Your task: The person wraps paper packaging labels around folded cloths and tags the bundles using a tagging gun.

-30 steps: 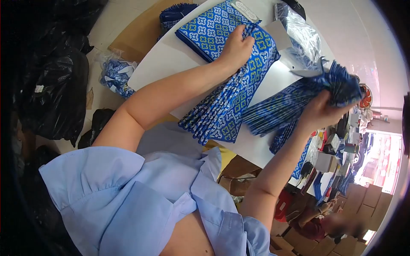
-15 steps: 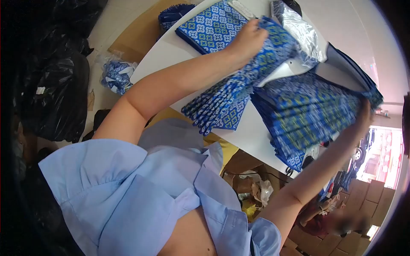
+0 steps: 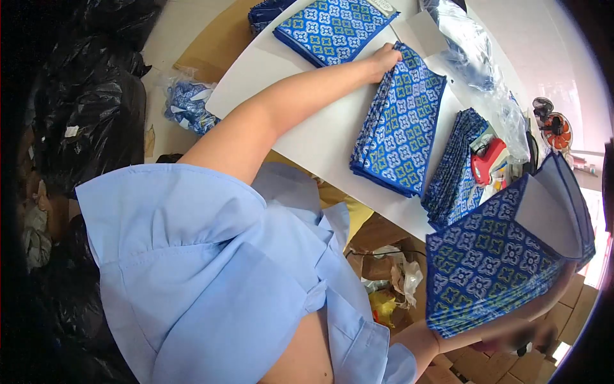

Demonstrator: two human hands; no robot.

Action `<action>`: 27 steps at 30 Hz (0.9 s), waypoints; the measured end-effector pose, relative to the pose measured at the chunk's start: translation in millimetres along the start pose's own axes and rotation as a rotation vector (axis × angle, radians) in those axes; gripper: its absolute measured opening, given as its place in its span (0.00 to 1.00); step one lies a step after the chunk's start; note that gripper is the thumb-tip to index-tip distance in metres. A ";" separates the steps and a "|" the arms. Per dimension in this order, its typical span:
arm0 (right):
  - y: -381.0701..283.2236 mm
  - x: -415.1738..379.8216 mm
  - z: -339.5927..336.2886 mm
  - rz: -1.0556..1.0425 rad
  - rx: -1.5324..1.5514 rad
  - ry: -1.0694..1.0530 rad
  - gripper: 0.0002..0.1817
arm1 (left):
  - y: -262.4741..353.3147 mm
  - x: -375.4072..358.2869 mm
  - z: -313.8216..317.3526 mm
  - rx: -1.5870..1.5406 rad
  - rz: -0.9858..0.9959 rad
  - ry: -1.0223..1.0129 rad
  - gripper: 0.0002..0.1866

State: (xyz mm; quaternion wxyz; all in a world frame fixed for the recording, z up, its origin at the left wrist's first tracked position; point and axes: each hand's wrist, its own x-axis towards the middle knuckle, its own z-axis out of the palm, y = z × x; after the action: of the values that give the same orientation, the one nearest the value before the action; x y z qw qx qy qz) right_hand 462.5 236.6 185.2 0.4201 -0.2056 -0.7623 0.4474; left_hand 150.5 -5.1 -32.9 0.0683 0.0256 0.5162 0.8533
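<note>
The blue folded cloth stack with white and green clover-like motifs (image 3: 406, 121) is narrow and layered, its broad face smooth and its many edges packed along one long side. A second, larger bundle of the same blue patterned cloth (image 3: 480, 269) fans out in layers along its lower edge, and an opening at its top shows a plain pale grey inner side.

The left hand (image 3: 385, 62) pinches the narrow stack at its top corner, and the stack extends from there across the worktop toward the person's body. The larger bundle is beyond the worktop's edge at the end of the right forearm (image 3: 505, 325); the right hand is hidden behind the cloth, so I cannot tell how its fingers stand.

The smooth white worktop (image 3: 288, 83) also carries a flat blue patterned pile (image 3: 336, 29) with a pale label (image 3: 384, 6), near the left hand. A tightly layered blue patterned pile (image 3: 453, 169) lies between the narrow stack and a red plastic tool (image 3: 489, 161). Clear plastic wrapping (image 3: 467, 48) lies on the far side.

Around are shiny black plastic bags (image 3: 96, 121) on the left, a clear bag of blue-and-white pieces (image 3: 188, 107) on the floor, an orange-bladed fan (image 3: 558, 131), and brown cardboard boxes (image 3: 556, 317) at lower right.
</note>
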 end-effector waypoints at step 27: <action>-38.4 -6.7 124.8 -0.201 0.432 -0.225 0.20 | 130.4 -202.1 120.5 0.346 0.913 -0.323 0.12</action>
State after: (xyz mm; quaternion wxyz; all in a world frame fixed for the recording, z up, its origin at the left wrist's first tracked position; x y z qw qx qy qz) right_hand 365.8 148.7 184.2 0.4091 0.0165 -0.7075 0.5760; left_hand 352.5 12.1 144.0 -0.2377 0.3907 0.5691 0.6833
